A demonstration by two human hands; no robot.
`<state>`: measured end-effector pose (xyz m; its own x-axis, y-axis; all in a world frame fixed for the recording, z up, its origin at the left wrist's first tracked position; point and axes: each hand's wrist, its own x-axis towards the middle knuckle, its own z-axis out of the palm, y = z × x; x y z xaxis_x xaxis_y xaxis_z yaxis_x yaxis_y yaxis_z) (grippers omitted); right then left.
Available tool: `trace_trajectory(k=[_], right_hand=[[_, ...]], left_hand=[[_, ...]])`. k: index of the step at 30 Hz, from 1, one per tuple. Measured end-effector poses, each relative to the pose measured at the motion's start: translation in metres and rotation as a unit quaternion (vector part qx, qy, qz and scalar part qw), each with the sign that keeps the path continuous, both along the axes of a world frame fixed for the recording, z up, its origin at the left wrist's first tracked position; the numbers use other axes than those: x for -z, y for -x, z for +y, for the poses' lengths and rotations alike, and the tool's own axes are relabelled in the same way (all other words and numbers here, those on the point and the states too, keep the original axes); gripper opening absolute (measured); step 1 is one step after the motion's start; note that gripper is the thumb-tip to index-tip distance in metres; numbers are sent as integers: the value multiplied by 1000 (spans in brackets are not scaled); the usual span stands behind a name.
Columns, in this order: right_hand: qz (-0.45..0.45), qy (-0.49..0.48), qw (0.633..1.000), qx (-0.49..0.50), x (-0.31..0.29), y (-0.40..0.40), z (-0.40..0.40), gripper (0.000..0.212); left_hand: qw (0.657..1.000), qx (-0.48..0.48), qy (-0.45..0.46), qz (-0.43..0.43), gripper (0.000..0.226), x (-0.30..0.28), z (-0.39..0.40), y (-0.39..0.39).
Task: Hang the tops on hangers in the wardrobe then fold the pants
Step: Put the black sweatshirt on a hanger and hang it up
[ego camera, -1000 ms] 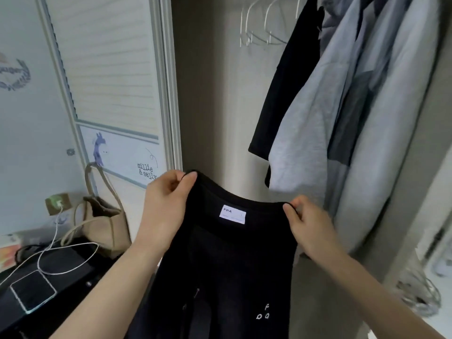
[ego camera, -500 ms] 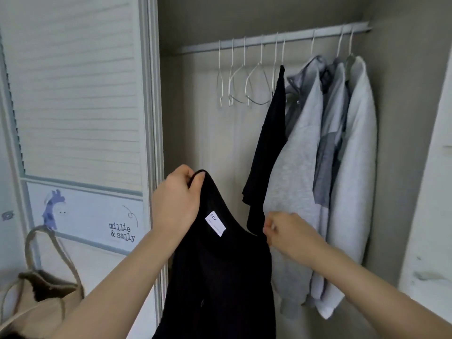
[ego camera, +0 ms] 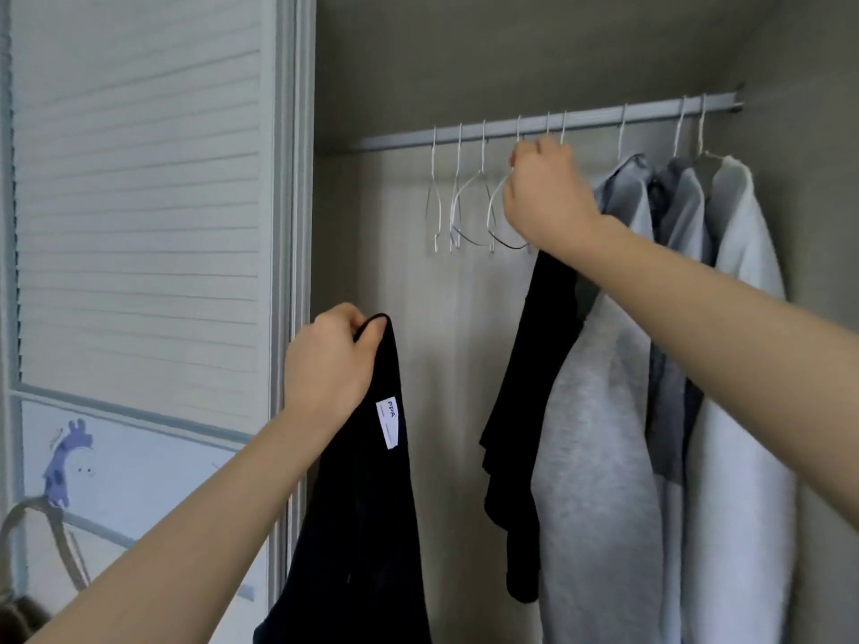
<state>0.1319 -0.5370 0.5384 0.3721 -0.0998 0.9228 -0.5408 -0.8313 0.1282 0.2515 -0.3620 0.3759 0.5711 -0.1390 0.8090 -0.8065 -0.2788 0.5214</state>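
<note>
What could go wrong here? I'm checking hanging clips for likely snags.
The right hand grips one wire hanger among crowded empty hangers; lifting it may tangle or drag neighbours. The left hand pinches the black top at one collar edge, so it could slip.

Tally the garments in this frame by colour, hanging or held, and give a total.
Black: 2, the black top held by the left hand, and the black garment on the rail, below the right hand
Light grey: 2
Darker blue-grey: 1
Total: 5
</note>
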Motion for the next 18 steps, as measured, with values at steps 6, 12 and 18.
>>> trace_trajectory(k=[6,12,18], right_hand=[[39,-96,992,71,-54,-42,-45,37],[78,-218,960,156,-63,-76,-78,37],[31,-258,947,191,-59,-96,-112,43]], left_hand=[[999,25,33,1,33,-24,-29,-30],[999,33,24,3,35,-30,-51,-51],[1000,18,19,-6,37,-31,-60,-65]])
